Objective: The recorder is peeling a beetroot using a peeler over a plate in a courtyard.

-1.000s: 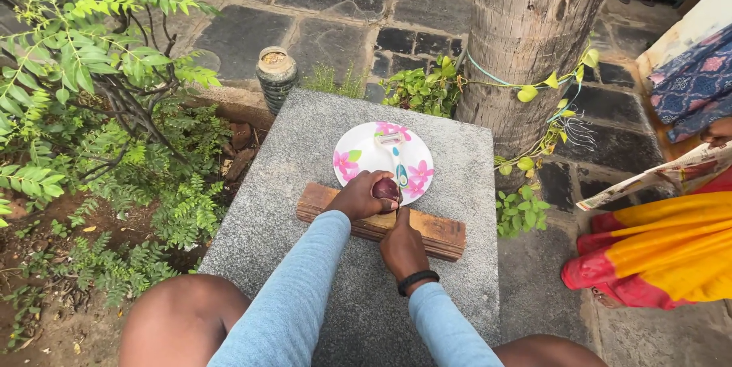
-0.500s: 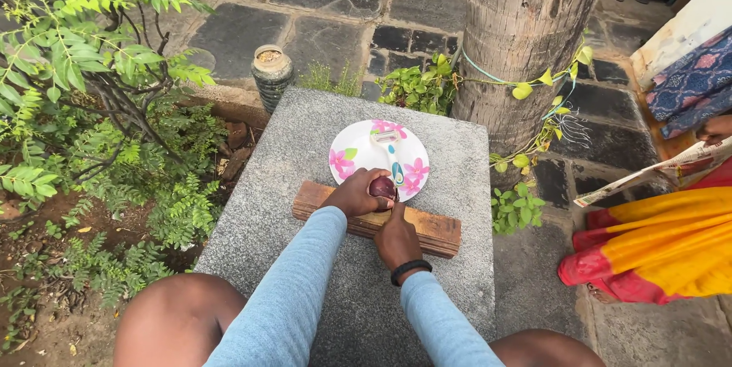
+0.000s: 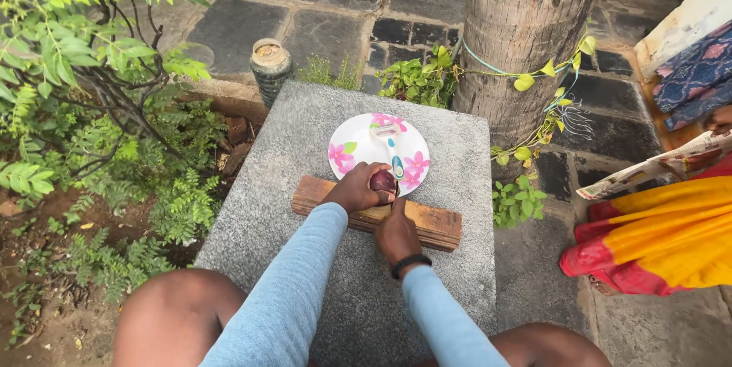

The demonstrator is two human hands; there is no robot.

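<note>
My left hand [image 3: 352, 188] grips a dark red onion [image 3: 383, 181] and presses it onto a wooden board [image 3: 435, 223] that lies across a grey stone slab [image 3: 305, 146]. My right hand [image 3: 396, 234] is closed just behind it around a small knife [image 3: 396, 197]. The knife's thin blade stands against the onion's right side, and the fist hides most of its handle. Beyond the board sits a white plate with pink flowers [image 3: 351, 149], with a white and teal peeler [image 3: 391, 152] lying on it.
A palm trunk [image 3: 526, 24] rises at the slab's far right with a leafy vine around it. A small ribbed pot [image 3: 270, 65] stands at the far left corner. Bushes [image 3: 84, 107] fill the left. A person in a yellow and red garment [image 3: 663, 237] sits at right.
My hands stay on the onion and the knife at the board. The right hand has shifted very slightly toward the onion. The view has drifted a little.
</note>
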